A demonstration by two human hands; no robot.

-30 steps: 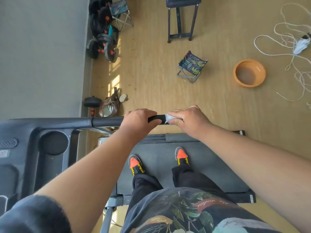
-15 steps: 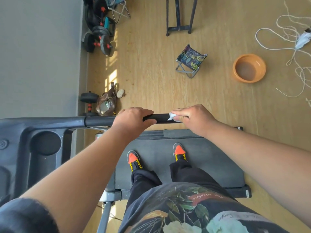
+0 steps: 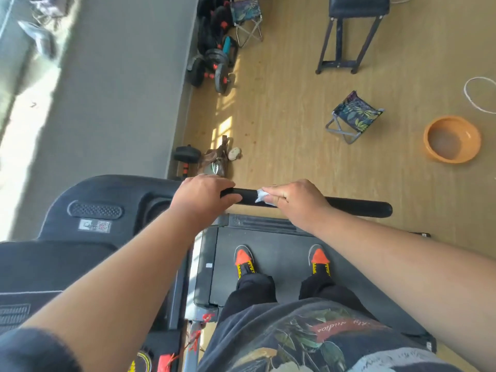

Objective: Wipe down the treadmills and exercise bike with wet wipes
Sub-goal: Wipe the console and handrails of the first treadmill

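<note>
I stand on a black treadmill belt [image 3: 281,253]. Its black padded handlebar [image 3: 357,208] runs left to right in front of me, joined at the left to the dark console [image 3: 107,200]. My left hand [image 3: 204,198] grips the bar near the console. A short way to its right, my right hand [image 3: 295,200] holds a crumpled white wet wipe [image 3: 261,196] against the bar, fingers curled over it. The bar's free end sticks out to the right of that hand.
On the wooden floor beyond the bar lie an orange basin [image 3: 452,139], a small folding stool [image 3: 354,115], a black bench [image 3: 354,30], dumbbells [image 3: 214,68] by the grey wall, and a white cord [image 3: 480,95] at the far right.
My right hand with the wipe has slid left along the bar, so the bar's right end now shows beyond it. The view has swung, showing more of the console and wall.
</note>
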